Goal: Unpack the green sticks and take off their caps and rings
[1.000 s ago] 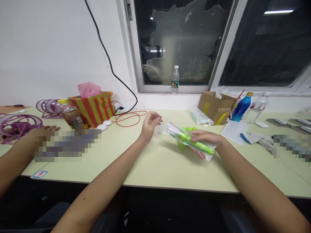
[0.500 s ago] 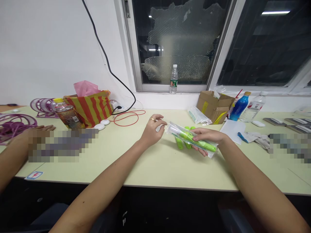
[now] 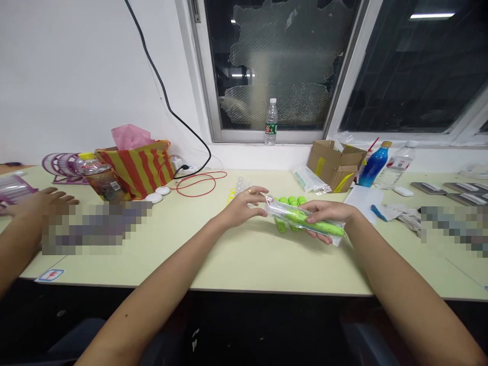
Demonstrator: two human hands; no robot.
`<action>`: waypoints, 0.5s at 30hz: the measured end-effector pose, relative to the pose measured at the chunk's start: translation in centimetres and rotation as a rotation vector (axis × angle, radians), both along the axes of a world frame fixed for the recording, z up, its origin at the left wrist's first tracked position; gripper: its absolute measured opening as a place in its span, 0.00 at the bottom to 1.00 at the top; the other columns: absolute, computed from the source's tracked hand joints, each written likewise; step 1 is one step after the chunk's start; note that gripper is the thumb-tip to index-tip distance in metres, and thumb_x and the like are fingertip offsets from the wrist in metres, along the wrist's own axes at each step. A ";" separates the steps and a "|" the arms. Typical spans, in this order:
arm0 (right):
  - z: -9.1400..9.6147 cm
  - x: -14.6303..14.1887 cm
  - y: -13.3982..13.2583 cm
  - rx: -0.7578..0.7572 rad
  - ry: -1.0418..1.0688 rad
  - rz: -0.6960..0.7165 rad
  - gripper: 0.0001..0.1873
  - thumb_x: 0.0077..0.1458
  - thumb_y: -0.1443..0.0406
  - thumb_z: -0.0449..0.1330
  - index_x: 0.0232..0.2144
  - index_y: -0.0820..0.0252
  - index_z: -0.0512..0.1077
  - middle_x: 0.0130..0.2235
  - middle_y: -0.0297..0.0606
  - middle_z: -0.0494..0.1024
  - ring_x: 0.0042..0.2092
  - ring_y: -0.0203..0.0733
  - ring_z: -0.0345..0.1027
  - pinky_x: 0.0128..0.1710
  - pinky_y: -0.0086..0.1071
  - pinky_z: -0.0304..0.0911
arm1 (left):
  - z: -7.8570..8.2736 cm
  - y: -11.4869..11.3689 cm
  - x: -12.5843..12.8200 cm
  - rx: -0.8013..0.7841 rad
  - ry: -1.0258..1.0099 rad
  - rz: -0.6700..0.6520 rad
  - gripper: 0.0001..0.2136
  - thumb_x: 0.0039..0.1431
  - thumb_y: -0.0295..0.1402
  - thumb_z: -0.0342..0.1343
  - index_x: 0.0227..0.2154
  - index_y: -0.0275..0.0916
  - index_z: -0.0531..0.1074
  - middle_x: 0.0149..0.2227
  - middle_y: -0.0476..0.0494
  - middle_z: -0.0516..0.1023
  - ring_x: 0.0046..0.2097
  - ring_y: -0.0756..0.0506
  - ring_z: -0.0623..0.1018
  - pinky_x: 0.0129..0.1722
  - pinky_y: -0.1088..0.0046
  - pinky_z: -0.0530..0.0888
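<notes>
While your left hand (image 3: 244, 207) holds its fingers apart by the end of the clear bag (image 3: 273, 206), the green tube (image 3: 328, 228) inside sits over the tabletop (image 3: 263, 267), clamped in the fingers of your right hand (image 3: 328, 211); a loose grip on slick plastic could drop it.

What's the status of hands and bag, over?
Right hand holding bag, green tube inside. Left hand open at bag's end, touch unclear. Other tubes behind it; nothing blocking the hands.
</notes>
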State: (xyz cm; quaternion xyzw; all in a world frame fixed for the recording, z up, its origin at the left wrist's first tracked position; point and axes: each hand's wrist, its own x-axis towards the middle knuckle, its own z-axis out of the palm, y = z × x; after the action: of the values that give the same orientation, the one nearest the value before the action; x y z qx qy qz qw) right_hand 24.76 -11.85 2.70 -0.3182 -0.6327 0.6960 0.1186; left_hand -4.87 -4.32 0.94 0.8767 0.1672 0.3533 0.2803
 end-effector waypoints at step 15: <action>-0.5 1.2 0.0 -0.014 0.100 -0.039 0.11 0.61 0.62 0.59 0.43 0.62 0.64 0.34 0.39 0.78 0.26 0.39 0.75 0.24 0.30 0.71 | 1.2 0.8 -0.5 -0.454 -0.445 -0.009 0.14 0.53 0.38 0.63 0.41 0.39 0.77 0.51 0.37 0.75 0.53 0.40 0.74 0.52 0.60 0.72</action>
State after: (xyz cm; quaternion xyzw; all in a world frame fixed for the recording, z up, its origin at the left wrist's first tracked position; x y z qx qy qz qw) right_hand 26.00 -11.82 2.20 -0.2960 -0.6149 0.7129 0.1615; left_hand -5.41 -3.52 2.15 0.6937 0.1726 0.4890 0.4999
